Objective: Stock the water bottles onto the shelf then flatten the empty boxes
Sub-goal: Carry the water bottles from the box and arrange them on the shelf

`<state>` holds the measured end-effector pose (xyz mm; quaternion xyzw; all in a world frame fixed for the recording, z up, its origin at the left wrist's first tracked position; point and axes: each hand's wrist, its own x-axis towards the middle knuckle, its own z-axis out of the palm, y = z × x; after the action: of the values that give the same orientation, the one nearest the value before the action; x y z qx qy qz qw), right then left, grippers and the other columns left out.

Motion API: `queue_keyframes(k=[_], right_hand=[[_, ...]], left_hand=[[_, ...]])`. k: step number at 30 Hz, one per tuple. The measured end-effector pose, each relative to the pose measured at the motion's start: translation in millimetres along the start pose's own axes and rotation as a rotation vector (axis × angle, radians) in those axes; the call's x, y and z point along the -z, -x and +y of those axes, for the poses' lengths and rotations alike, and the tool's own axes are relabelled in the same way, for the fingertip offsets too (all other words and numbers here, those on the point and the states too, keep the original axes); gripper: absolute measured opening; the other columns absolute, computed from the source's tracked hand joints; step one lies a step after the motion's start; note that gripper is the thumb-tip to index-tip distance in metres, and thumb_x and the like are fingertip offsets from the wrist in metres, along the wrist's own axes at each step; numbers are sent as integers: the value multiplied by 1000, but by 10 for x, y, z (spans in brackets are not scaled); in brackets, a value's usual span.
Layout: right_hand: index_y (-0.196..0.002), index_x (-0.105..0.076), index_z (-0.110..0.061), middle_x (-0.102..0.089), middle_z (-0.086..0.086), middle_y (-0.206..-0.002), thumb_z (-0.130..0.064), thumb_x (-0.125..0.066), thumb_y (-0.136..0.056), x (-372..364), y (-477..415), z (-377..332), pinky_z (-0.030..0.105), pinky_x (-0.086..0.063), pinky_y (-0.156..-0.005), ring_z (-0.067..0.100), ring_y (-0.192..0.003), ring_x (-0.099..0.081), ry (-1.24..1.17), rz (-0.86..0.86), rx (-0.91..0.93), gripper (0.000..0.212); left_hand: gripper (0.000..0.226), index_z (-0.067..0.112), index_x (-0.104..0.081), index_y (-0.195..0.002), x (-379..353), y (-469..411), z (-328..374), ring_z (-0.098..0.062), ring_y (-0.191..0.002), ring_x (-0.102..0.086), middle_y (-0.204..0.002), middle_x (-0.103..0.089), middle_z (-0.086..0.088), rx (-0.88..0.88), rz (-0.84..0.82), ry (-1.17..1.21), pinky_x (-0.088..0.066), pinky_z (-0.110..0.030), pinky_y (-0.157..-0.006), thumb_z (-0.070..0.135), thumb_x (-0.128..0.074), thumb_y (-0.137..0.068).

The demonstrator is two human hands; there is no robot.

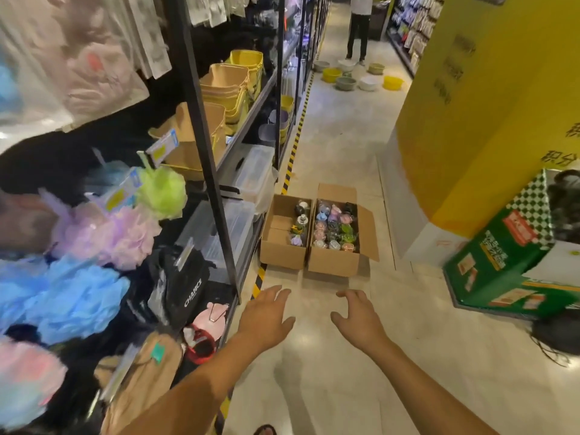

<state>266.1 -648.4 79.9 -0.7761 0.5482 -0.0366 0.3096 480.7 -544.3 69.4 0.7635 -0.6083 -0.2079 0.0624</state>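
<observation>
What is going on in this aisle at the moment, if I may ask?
A person stretches both arms toward two open cardboard boxes on the floor beside the shelf. The left hand and right hand are open and hold nothing. The left box is partly empty, with a few bottles along one side; the right box is packed with bottles. Neither box is flattened yet.

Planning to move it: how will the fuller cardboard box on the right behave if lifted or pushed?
The right box is packed with bottles, so probably heavy. Its open flaps look floppy, poor handles. It may slide on the smooth floor.
</observation>
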Motion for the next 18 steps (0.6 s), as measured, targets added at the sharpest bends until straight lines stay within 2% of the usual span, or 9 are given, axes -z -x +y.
queue_keyframes(k=[5, 9, 11, 13, 15, 18], right_hand=[[-141, -50, -21, -47, 2, -143, -35, -67, -93, 240, -1077, -235, 36, -46, -101, 22, -129, -50, -11, 5, -17, 53], [-141, -51, -21, -47, 1, -145, -34, -65, -95, 382, -2041, -298, 35, -46, -101, 21, -127, -53, -53, -31, -25, 50], [-140, -51, -21, -47, 0, -144, -35, -66, -96, 452, -2561, -286, 33, -47, -95, 21, -122, -57, -74, -45, -19, 48], [-138, -52, -21, -48, 1, -141, -34, -68, -95, 536, -3117, -263, 31, -47, -87, 21, -117, -59, -78, -59, -16, 48], [-137, -54, -21, -51, 2, -139, -33, -69, -93, 652, -3671, -248, 32, -47, -92, 22, -120, -58, -71, -77, -26, 48], [-130, -60, -18, -58, 4, -132, -35, -70, -91, 813, -4448, -255, 35, -46, -98, 24, -121, -57, -56, -97, -10, 43]], left_hand=[[68, 24, -30, -159, 367, -1070, -183, -24, -151, -31, -166, -28, -2, -12, -17, -23, -38, -44, -116, 53, -52, -101], [71, 26, -25, -161, 538, -2015, -389, -25, -153, -27, -169, -25, -3, 0, -67, 9, -35, -46, -120, 52, -52, -101], [71, 27, -24, -162, 643, -2526, -460, -26, -152, -29, -169, -24, -1, 26, -103, 41, -35, -46, -119, 50, -52, -100], [67, 27, -31, -158, 769, -3034, -489, -27, -144, -39, -162, -32, 1, 60, -117, 70, -42, -45, -112, 45, -55, -98], [56, 25, -42, -149, 901, -3520, -493, -27, -132, -50, -153, -41, 1, 97, -125, 97, -48, -43, -102, 38, -58, -97], [53, 22, -44, -150, 1091, -4196, -532, -28, -135, -49, -155, -43, -3, 128, -140, 86, -46, -40, -105, 36, -55, -100]])
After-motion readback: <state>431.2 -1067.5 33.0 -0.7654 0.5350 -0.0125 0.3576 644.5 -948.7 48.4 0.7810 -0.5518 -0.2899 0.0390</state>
